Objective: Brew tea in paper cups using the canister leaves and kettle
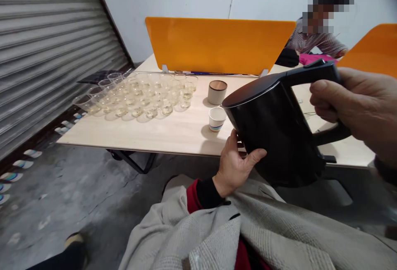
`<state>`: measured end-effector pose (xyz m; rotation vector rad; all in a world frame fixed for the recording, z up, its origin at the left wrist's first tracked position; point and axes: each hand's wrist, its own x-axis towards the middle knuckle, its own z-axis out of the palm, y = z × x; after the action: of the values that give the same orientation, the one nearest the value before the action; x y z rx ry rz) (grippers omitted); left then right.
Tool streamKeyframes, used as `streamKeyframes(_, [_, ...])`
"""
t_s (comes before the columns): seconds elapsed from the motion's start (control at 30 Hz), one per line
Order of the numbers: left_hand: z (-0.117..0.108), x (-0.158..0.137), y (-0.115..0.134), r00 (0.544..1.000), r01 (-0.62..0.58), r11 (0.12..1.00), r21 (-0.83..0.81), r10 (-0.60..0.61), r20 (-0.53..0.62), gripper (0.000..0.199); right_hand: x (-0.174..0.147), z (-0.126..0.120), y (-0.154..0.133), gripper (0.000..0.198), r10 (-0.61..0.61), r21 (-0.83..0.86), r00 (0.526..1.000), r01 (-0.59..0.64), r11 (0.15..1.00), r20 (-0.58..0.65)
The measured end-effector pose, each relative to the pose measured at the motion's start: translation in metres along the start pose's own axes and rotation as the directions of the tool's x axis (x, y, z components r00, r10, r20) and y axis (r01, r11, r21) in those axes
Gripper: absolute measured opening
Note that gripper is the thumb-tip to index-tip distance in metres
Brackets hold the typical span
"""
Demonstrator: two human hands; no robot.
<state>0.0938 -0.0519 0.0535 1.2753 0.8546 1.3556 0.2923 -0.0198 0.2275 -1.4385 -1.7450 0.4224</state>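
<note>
My right hand (362, 104) grips the kettle (279, 129), frame right | left hand (232, 166) clasps its side | likely pouring; needs aim at mid-frame paper cup (216, 121)

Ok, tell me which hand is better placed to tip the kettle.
Right, I'd judge: the right hand is wrapped around the handle of the kettle, while the left hand is at its body, away from the handle.

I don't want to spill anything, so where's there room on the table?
On the table, the near strip is bare, left of the paper cup and in front of the crowded clear cups. A smaller gap lies between those and the beige cup.
</note>
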Motion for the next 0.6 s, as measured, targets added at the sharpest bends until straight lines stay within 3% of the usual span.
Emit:
streamKeyframes(0.37, [-0.001,0.006,-0.004,0.999,0.032,0.999,-0.017,-0.032,-0.002,0.066,0.027,0.003,0.002,0.047,0.085,0.036,0.992,-0.089,0.995,0.092])
streamKeyframes(0.5, [-0.001,0.007,-0.004,0.999,0.040,0.998,-0.048,-0.040,0.003,0.065,0.030,0.007,-0.008,0.047,0.057,-0.032,0.990,-0.053,0.998,0.126])
streamKeyframes(0.6, [0.000,0.008,-0.003,0.999,0.050,0.997,-0.055,-0.050,0.003,0.064,0.028,0.011,-0.020,0.049,0.104,-0.124,0.988,-0.090,0.988,0.113])
